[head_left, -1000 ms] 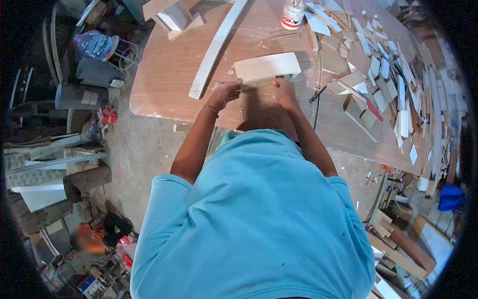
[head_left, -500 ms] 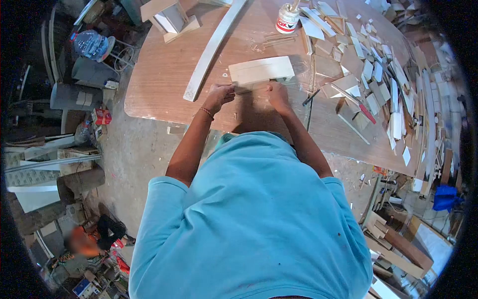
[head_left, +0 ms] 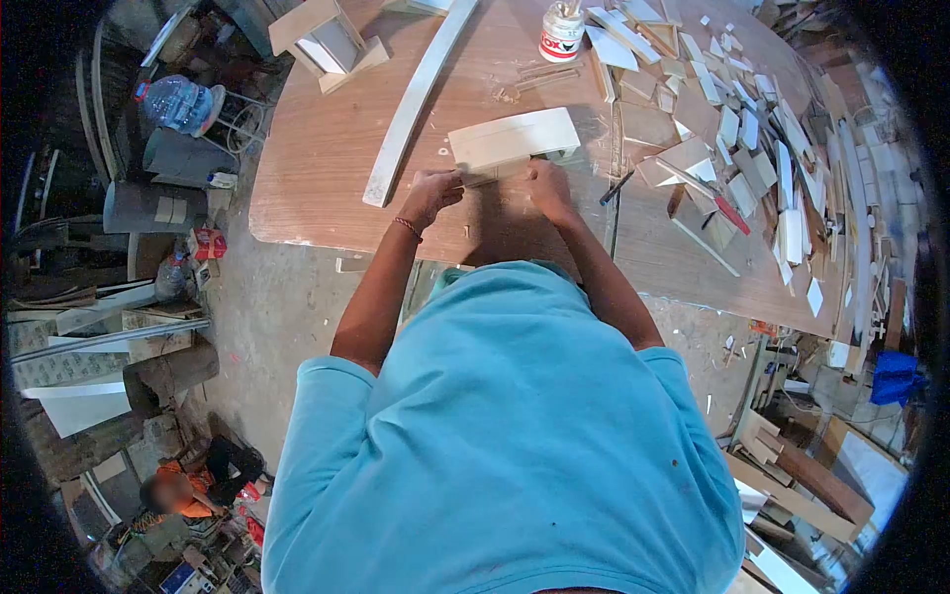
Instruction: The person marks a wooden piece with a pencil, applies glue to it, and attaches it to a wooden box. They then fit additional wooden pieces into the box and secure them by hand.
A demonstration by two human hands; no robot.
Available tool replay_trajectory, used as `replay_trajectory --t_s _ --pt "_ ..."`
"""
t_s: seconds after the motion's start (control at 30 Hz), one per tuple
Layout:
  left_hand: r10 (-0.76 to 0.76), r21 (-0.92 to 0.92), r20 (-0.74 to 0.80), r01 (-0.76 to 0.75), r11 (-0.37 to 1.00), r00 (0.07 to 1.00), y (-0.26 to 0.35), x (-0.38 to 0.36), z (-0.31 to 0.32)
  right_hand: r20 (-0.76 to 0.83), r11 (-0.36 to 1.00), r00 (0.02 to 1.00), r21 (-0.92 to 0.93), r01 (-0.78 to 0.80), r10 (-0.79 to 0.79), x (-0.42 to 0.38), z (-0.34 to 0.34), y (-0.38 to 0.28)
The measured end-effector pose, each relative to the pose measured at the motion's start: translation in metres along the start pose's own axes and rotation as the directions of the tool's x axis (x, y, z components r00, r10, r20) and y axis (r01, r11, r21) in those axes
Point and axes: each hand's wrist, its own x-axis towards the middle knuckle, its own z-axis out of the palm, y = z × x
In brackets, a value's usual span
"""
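Note:
A pale wooden piece (head_left: 515,139), box-like with a hollow showing at its right end, lies on the brown table in front of me. At its near left corner my left hand (head_left: 435,195) is closed, thumb and fingers pinched on the edge; a cord bracelet circles the wrist. My right hand (head_left: 550,188) is curled into a closed grip at the near edge, toward the right end. What lies under the fingertips is partly hidden. A dark pen-like tool (head_left: 617,188) rests to the right of my right hand.
A long pale board (head_left: 418,104) lies left of the hands, with a small wooden house-like assembly (head_left: 334,49) beyond it. A white glue jar (head_left: 561,35) stands at the back. Many offcuts and a red-handled tool (head_left: 732,215) cover the right side. Another person (head_left: 183,490) is low at left.
The whole view has shifted slightly. Both hands stay closed at the wooden piece's near edge, with little visible movement. The other person at lower left shows more of an arm now.

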Motion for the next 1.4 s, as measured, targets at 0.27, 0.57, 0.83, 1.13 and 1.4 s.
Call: replay_trajectory --t_s 0.27,0.57,0.83,1.13,1.4 --pt "-0.048 -0.056 -0.014 0.047 0.997 0.999 0.003 -0.002 0.001 -0.029 0.997 0.998 -0.034 0.063 -0.064 0.002 0.006 0.008" --pt "-0.058 -0.077 -0.042 0.055 0.995 0.997 0.008 -0.005 0.007 -0.027 0.998 0.998 -0.019 0.061 -0.061 -0.002 -0.006 -0.010" --pt "-0.016 -0.010 -0.055 0.015 1.000 0.998 0.011 -0.005 0.013 -0.020 0.998 0.999 0.040 0.047 -0.046 -0.001 -0.006 -0.002" --pt "-0.012 -0.071 -0.156 0.001 0.997 0.988 0.006 -0.001 0.010 -0.075 0.999 0.997 -0.033 -0.033 0.030 -0.001 -0.006 0.003" --pt "0.526 0.555 -0.347 -0.282 0.783 0.777 0.014 0.012 0.010 -0.046 0.991 0.999 0.135 -0.014 0.020 -0.008 -0.011 0.004"
